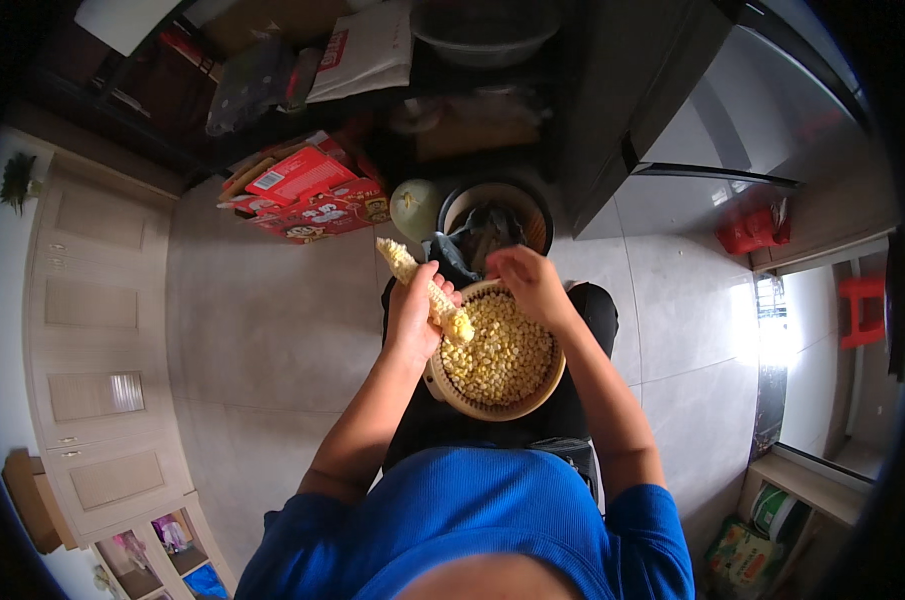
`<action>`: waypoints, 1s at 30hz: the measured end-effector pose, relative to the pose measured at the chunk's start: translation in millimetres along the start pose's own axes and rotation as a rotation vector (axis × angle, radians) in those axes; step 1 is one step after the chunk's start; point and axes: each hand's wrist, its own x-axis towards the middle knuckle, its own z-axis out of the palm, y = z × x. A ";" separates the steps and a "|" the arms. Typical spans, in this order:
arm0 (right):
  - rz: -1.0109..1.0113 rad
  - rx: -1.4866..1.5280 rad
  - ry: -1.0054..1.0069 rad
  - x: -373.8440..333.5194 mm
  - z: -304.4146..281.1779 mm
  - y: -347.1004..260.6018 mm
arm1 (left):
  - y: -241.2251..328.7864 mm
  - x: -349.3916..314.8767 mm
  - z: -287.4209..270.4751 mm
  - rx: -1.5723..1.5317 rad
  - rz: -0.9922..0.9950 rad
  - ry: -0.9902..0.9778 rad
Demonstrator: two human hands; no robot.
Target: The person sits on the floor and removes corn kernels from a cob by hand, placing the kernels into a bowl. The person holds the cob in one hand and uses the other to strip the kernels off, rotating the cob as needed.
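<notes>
My left hand (413, 310) is wrapped round a corn cob (398, 258), which slants over the left side of the basket. Most of the cob looks pale and stripped, with yellow at its near end. In my lap sits a round, beige basket (514, 408) full of loose corn kernels (501, 355). My right hand (529, 284) hovers above the basket's far rim, close to the bin. Its fingers are curled inward and slightly blurred; whatever they may hold is hidden.
Just beyond the basket stands a round bin (541, 215) with a dark bag (458, 255) inside. A pale green melon (413, 208) and a red carton (323, 200) lie left of it. A grey fridge (733, 110) rises at the far right, and cabinets (98, 300) line the left.
</notes>
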 end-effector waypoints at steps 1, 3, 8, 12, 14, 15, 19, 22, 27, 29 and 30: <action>0.081 0.037 -0.087 -13.3 3.4 -24.3 | 0.2 -3.0 3.6 0.016 0.038 0.007; 0.174 0.099 -0.168 -39.7 10.2 -58.8 | -1.8 -9.5 15.3 0.063 0.097 0.007; 0.132 -0.151 -0.088 -68.1 22.0 -69.4 | -13.9 -21.8 32.3 0.173 0.142 -0.123; 0.056 -0.170 -0.024 -77.6 28.2 -78.2 | -20.2 -27.6 41.2 0.227 0.163 -0.121; 0.044 -0.227 0.018 -80.1 31.3 -76.5 | -20.3 -28.9 40.7 0.251 0.163 -0.135; 0.038 -0.257 0.041 -81.1 32.3 -75.7 | -20.1 -29.6 41.0 0.227 0.139 -0.136; 0.014 -0.258 0.119 -83.6 33.9 -67.7 | -21.1 -30.6 42.9 0.189 0.080 -0.120; 0.048 -0.095 0.127 -84.5 30.5 -61.1 | -19.9 -26.2 42.0 0.130 0.046 -0.159; 0.060 0.045 0.110 -91.9 34.3 -70.5 | -18.6 -28.4 48.0 0.131 0.033 -0.113; 0.075 -0.033 0.147 -92.7 37.5 -69.2 | -21.6 -23.0 41.9 0.131 0.027 -0.113; 0.082 -0.072 0.164 -92.8 38.8 -68.1 | -21.9 -21.8 40.5 0.129 0.026 -0.111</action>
